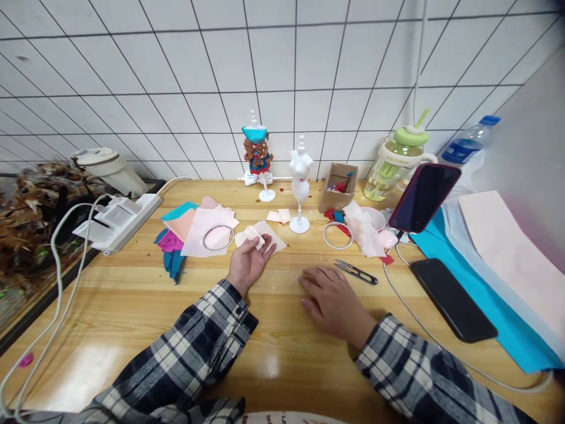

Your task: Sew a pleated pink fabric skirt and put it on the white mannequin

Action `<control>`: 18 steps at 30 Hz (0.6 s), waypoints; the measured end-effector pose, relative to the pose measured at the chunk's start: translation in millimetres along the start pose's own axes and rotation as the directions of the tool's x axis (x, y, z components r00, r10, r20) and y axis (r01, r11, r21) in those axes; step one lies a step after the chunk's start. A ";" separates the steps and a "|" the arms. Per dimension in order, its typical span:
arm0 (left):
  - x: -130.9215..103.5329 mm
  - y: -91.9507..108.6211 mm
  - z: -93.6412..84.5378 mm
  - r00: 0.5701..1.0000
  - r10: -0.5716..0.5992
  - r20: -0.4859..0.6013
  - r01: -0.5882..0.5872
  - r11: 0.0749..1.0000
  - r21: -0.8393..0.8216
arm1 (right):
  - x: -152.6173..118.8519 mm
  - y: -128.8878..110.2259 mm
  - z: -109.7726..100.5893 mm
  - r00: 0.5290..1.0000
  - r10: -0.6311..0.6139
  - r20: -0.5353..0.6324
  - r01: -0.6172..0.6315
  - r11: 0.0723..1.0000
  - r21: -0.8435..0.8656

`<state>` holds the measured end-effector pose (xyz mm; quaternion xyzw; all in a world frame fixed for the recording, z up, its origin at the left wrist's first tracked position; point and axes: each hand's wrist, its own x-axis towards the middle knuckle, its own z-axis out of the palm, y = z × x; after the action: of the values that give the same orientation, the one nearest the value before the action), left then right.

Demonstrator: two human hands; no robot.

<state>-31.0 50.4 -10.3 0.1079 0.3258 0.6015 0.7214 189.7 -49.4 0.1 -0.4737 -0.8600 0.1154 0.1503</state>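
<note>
My left hand (251,262) is palm up, its fingers curled around a small folded piece of pale paper (255,234). Under those fingertips a flat pale pink sheet (272,236) lies on the table. My right hand (329,297) rests palm down on the wood with nothing in it, fingers lying loosely together. Just beyond it are black-handled thread snips (356,271), blades pointing left. A bare white mini dress form (301,176) stands upright past both hands. Behind it to the left, a second dress form (257,147) wears a turquoise, brown and red outfit.
Coloured sheets (179,221) and a metal ring (218,237) lie left; another ring (338,235) and a small cardboard box (339,185) sit right. Farther right are a propped phone (424,197), a flat black phone (454,299) and a cup (397,162). A power strip (119,218) trails cables left.
</note>
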 end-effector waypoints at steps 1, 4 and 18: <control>-0.2 -0.1 0.5 1.000 -0.001 -0.002 0.001 1.000 -0.001 | -1.8 -4.6 1.3 1.000 0.013 0.001 -0.013 1.000 -0.003; -0.7 -0.5 2.4 1.000 -0.011 -0.005 0.011 1.000 0.009 | 0.0 -14.5 2.8 0.998 0.066 0.025 -0.065 0.998 -0.020; 0.0 -2.7 3.9 1.000 -0.022 0.009 0.021 0.998 0.054 | 20.7 -49.4 19.7 0.999 -0.009 0.040 0.010 1.000 -0.023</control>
<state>-26.5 50.6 -8.7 0.1269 0.3397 0.5842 0.7261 133.5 -58.8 1.7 -0.4687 -0.8666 0.1141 0.1279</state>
